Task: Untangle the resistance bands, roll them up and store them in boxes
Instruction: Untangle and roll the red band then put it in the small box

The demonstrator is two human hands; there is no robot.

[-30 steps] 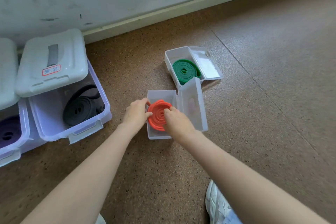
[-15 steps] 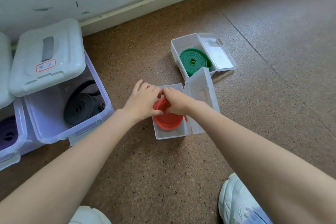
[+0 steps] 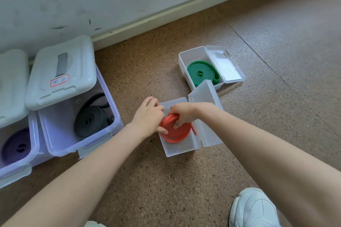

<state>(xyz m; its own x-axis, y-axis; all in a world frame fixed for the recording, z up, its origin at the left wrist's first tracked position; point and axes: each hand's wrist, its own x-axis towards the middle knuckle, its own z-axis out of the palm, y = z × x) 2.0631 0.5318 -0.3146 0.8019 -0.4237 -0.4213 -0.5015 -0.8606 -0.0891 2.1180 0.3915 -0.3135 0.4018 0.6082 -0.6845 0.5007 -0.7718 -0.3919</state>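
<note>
On the floor [image 3: 184,180], two big bins stand at nine o'clock: the black-band bin [image 3: 103,131] and, at the frame's edge, the purple-band bin [image 3: 34,145], each with its lid resting partly over it. At one o'clock a small green box [image 3: 186,57] lies open with its green band [image 3: 203,73] coiled inside. At centre sits the red box [image 3: 177,149], lid [image 3: 204,94] standing up. In it the red band [image 3: 177,132] is rolled, and both hands grip it: the left hand [image 3: 147,116] pinches the coil's nine o'clock edge, the right hand [image 3: 182,112] curls over its top. A loose tail pokes out at three o'clock (likely the trouble spot). If the hands release too soon, I'd expect the coil to spring open, and the tail could jam the lid.
</note>
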